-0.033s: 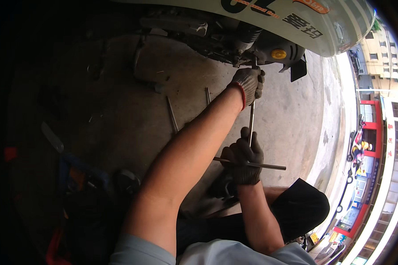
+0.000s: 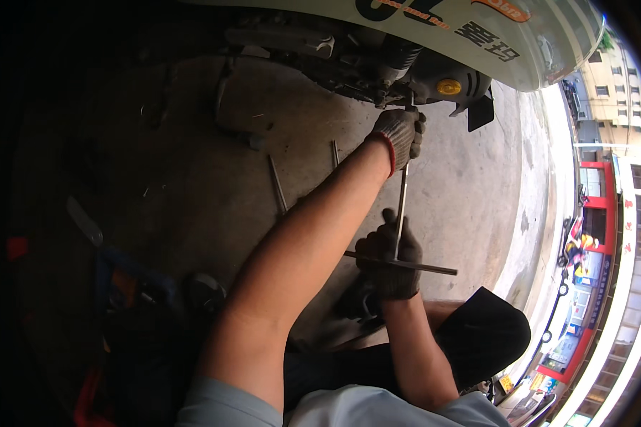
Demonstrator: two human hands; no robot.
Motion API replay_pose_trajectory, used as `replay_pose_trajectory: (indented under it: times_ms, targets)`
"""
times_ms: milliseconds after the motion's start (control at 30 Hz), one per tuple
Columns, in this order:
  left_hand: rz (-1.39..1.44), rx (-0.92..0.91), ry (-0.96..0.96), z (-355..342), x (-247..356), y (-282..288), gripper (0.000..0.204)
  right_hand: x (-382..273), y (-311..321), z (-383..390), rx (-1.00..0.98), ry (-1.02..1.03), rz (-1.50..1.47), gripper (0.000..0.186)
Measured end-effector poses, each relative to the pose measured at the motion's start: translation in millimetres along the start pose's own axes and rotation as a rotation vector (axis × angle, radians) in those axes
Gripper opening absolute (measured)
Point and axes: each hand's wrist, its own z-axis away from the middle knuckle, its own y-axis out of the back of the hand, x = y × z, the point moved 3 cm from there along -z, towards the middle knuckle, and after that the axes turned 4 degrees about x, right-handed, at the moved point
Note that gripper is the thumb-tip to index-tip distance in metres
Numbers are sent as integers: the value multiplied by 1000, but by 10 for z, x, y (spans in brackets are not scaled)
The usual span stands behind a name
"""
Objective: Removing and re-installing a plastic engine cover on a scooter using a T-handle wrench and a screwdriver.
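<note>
A T-wrench (image 2: 402,213) is held upright against the underside of a scooter (image 2: 406,67), with its tip lost in the dark engine parts just below the white body panel. The left hand (image 2: 399,135), in a grey glove with a red cuff, is closed around the top of the shaft, right under the scooter. The right hand (image 2: 390,260), in a dark glove, is clamped on the crossbar, well below the scooter and close to the person's knee (image 2: 484,334). The 2 hands are set apart along the shaft, 1 at each end.

Whether the socket is seated on a fastener cannot be told, since the tip is hidden in shadow.

For the step to go well, the shaft should be kept in line with the fastener by the upper hand, so that the socket is not cocked or slipped off. Turning force is best applied evenly through the crossbar by the lower hand, with light pressure kept toward the scooter.

2 loose metal rods (image 2: 278,185) lie on the concrete floor (image 2: 192,164), below and left of the scooter.
</note>
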Motion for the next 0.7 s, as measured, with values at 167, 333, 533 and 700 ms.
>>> replay_pose_trajectory:
  times_ms: [167,333,533,700]
  targets:
    - [-57,68,-8,-4,11,23,13,20,33,456,519,341,976,35]
    - [-77,46,-6,-18,-15,17,14,164,-162,538,589,227,752,39]
    - [-13,-36,36,-33,12,36,15,153,-117,520,562,-40,247,37]
    - [-46,10,-3,-28,0,15,14,40,154,608,530,-125,200,34]
